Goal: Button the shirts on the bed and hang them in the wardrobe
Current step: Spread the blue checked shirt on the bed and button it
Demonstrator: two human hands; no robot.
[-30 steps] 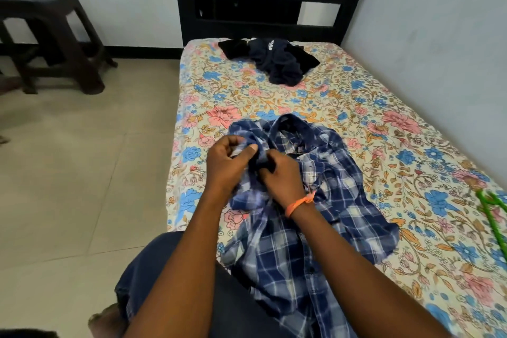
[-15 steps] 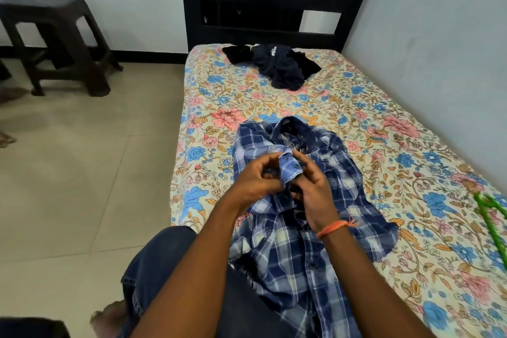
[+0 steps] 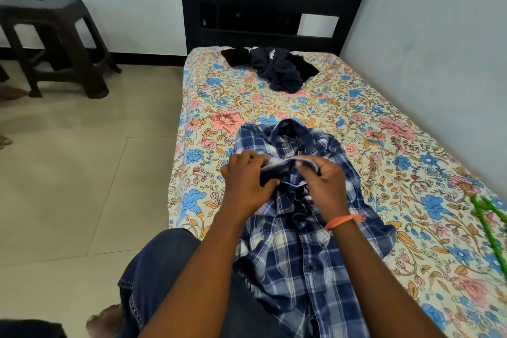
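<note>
A blue and white plaid shirt (image 3: 299,261) lies across the floral bed (image 3: 411,173) and over my lap, collar toward the headboard. My left hand (image 3: 244,181) and my right hand (image 3: 326,186) both pinch a bunched fold of the shirt's front near the chest, holding it lifted between them. An orange band circles my right wrist. A dark navy garment (image 3: 277,68) lies crumpled at the head of the bed, apart from my hands.
A green hanger (image 3: 491,225) rests on the bed at the right edge. A black headboard (image 3: 274,0) stands behind the bed, with a wall along the right. A dark plastic stool (image 3: 55,41) stands on the tiled floor at left.
My hands have shifted along the shirt front and spread a little apart, now stretching a fold of the fabric between them. The view has tilted slightly downward.
</note>
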